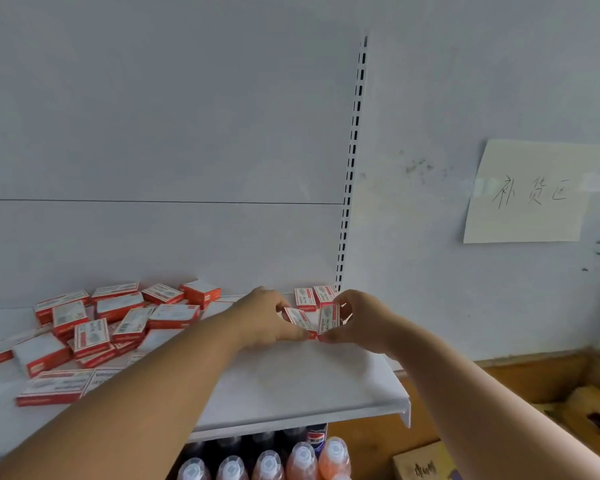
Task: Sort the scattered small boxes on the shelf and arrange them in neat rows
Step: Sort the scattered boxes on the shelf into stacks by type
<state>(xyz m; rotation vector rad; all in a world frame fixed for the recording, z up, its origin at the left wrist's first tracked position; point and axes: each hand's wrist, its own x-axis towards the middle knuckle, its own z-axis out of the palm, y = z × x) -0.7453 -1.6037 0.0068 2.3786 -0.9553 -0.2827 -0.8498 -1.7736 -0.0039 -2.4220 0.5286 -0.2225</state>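
Several small red-and-white boxes lie in a loose heap (94, 327) on the left of the white shelf (291, 386). Two boxes (314, 296) stand side by side at the shelf's back right corner. Just in front of them my left hand (264, 317) pinches one tilted box (297, 318), and my right hand (357, 320) pinches another box (328, 322) beside it. The two held boxes touch at their lower ends.
A slotted upright rail (352, 161) runs up the back panel at the shelf's right end. A paper note (530, 192) is taped to the wall at right. Bottles (267, 462) stand on the level below. A wooden floor and cardboard boxes (423, 460) lie at lower right.
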